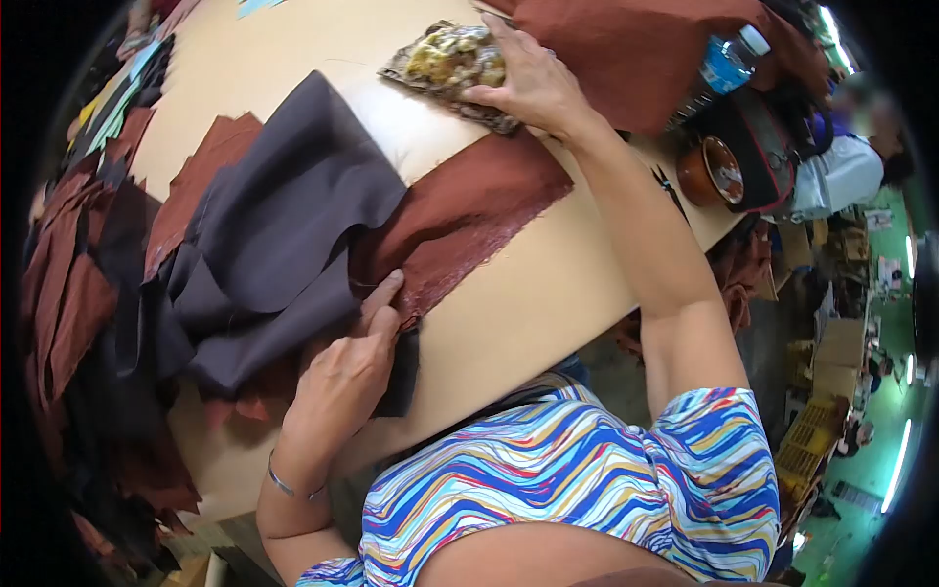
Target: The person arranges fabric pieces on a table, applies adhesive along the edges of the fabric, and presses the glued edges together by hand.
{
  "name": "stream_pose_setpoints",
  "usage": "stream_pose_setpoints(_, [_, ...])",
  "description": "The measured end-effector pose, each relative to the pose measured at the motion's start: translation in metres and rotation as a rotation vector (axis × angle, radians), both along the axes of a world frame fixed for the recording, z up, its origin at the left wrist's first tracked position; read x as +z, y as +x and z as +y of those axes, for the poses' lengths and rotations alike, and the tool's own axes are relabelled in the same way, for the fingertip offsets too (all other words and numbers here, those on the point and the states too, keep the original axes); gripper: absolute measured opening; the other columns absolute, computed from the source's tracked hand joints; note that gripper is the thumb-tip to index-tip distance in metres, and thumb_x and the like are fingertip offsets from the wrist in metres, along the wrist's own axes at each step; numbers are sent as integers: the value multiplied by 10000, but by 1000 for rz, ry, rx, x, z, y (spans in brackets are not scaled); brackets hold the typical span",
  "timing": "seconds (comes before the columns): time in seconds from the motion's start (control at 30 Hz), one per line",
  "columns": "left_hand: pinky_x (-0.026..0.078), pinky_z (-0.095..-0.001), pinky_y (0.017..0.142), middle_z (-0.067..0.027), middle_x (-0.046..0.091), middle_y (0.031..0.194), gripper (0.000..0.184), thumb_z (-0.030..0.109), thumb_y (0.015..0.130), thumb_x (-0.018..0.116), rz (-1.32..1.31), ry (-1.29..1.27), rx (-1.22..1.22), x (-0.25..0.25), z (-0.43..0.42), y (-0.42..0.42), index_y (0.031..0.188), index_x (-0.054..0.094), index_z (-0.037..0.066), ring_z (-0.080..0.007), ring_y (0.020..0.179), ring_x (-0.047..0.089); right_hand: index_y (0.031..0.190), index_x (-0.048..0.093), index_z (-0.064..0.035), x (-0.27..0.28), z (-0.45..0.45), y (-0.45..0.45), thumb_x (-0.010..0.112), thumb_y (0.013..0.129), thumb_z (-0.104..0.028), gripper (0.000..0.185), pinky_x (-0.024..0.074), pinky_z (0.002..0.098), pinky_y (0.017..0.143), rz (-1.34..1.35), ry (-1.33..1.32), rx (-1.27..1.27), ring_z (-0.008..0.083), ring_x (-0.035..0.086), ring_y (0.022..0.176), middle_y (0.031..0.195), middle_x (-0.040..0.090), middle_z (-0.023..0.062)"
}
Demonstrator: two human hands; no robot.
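My left hand [347, 367] lies on the cloth near the table's front edge. Its index finger is stretched out, touching a reddish-brown fabric piece [460, 215]; its thumb is hidden. Beside it a dark grey fabric [284, 205] is folded over and partly covers the reddish-brown piece. Farther up the table, my right hand [538, 83] is closed round the right side of a crumpled, mottled brown pad [445, 64] with shiny yellowish-white patches. The pad is at the far end of the reddish-brown piece. I cannot tell what it is made of.
Reddish and dark cloth pieces [68, 264] are heaped at the left. More reddish cloth [626, 59] lies at the back right, with a plastic bottle [729, 64]. Near the right edge are a brown bowl [706, 174], a black bag [758, 147] and a dark pointed tool [670, 191].
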State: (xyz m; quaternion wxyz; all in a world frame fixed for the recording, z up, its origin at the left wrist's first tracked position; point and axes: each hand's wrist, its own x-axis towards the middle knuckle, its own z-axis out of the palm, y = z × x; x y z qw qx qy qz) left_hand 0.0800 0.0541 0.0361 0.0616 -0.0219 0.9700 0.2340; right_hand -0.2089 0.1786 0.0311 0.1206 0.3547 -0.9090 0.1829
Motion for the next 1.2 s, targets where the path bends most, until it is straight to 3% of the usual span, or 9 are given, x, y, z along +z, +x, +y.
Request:
stream_pose_setpoints(0.07, [503, -431, 697, -37, 477, 1308, 116, 52, 835, 537, -20, 5, 19, 1, 3, -1, 942, 494, 40, -340, 844, 608, 1325, 386, -38, 3, 3, 2, 661, 743, -203, 664, 442, 328, 882, 5, -41, -14, 301, 552, 1047, 1235, 498, 204])
stream_pose_setpoints(0.13, [498, -436, 721, -30, 480, 1306, 119, 52, 836, 537, -37, 10, 34, 1, 4, -2, 949, 503, 39, -341, 870, 601, 1326, 382, -96, 17, 10, 12, 725, 693, -355, 765, 416, 381, 936, -100, 15, 20, 335, 498, 1138, 1330, 429, 178])
stream_pose_setpoints(0.23, [494, -434, 737, -32, 478, 1307, 128, 48, 833, 539, -1, 1, 25, -1, 3, -3, 957, 505, 38, -341, 901, 594, 1362, 305, -19, 47, 41, 45, 602, 813, -366, 714, 369, 354, 966, -43, -235, 157, 299, 487, 1136, 1312, 423, 201])
stream_pose_setpoints(0.3, [491, -435, 747, -34, 478, 1308, 129, 46, 831, 541, -5, 0, 27, 0, 2, -3, 954, 505, 36, -344, 914, 589, 1253, 463, -49, 42, 79, 55, 762, 661, -228, 687, 427, 346, 939, 18, -229, 105, 296, 524, 1125, 1348, 405, 182])
stream_pose_setpoints(0.43, [487, -441, 764, -34, 480, 1304, 129, 42, 828, 543, -43, 30, 53, 0, -2, -6, 950, 501, 35, -352, 930, 583, 1153, 531, -22, 56, 156, 93, 789, 616, -166, 613, 456, 332, 890, 51, -381, -18, 236, 553, 1086, 1343, 431, 128])
stream_pose_setpoints(0.53, [483, -439, 781, -32, 488, 1296, 134, 38, 823, 545, -89, 36, 77, 1, -6, -9, 948, 496, 36, -357, 942, 576, 1137, 521, 62, 55, 194, 110, 773, 649, -57, 562, 438, 321, 933, -138, -604, -182, 205, 521, 1099, 1436, 268, 147])
stream_pose_setpoints(0.73, [480, -431, 788, -28, 499, 1285, 159, 22, 809, 555, 8, 16, 40, -3, -10, -9, 952, 486, 39, -358, 947, 571, 1366, 272, 32, 46, 235, 97, 763, 686, -68, 845, 429, 299, 902, -2, -649, -346, 186, 544, 1028, 1161, 547, 123])
stream_pose_setpoints(0.87, [480, -432, 788, -30, 500, 1282, 170, 15, 807, 554, -11, 20, 54, -1, -9, -9, 960, 482, 36, -350, 938, 574, 1337, 347, 6, 39, 243, 69, 758, 705, -147, 769, 433, 298, 883, 255, -362, -401, 180, 579, 976, 1103, 593, 128])
stream_pose_setpoints(1.2, [474, -439, 746, -26, 498, 1282, 147, 23, 819, 544, -35, 30, 63, 4, -5, -7, 956, 490, 30, -352, 899, 583, 1367, 313, -58, 23, 251, 53, 725, 747, -299, 782, 406, 372, 926, 210, -263, -426, 309, 528, 1096, 1209, 529, 192])
